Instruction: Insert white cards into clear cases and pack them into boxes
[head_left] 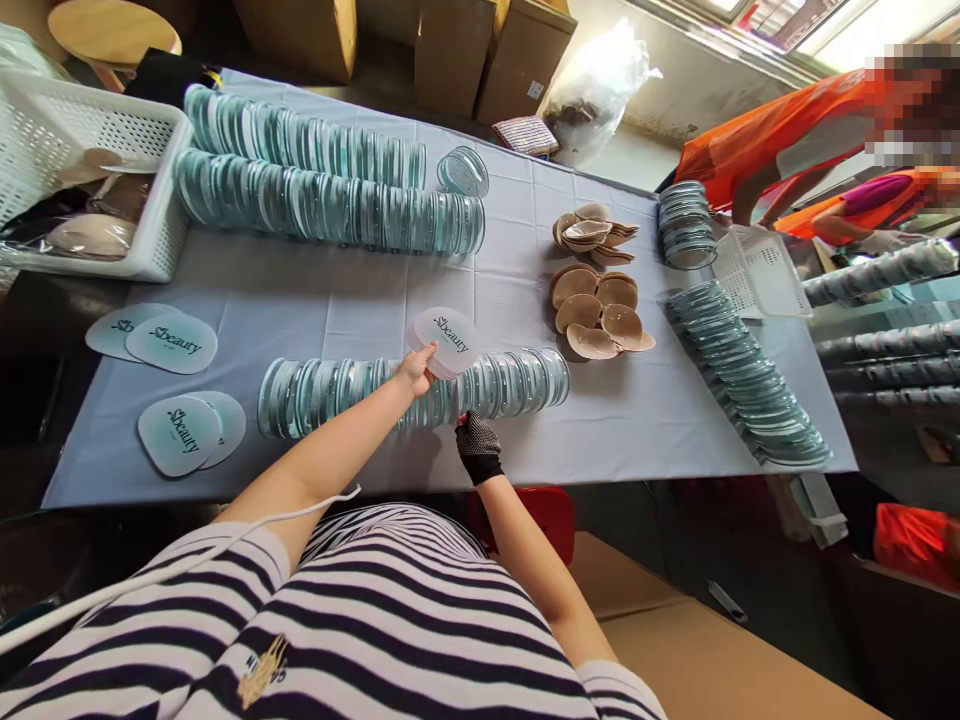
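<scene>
Fingers (424,362) of the left hand (416,376) are pinched on cards (451,340); the right hand's (478,445) cannot be told. Insertion is judged underway: the case row (337,390) at six o'clock must be parted.

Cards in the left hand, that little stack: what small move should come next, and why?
Probably lower the card stack toward the row of clear cases and slip one card into a case by the right hand. The left hand holds the stack just above that row, and the gloved right hand touches the cases directly below it.
</scene>
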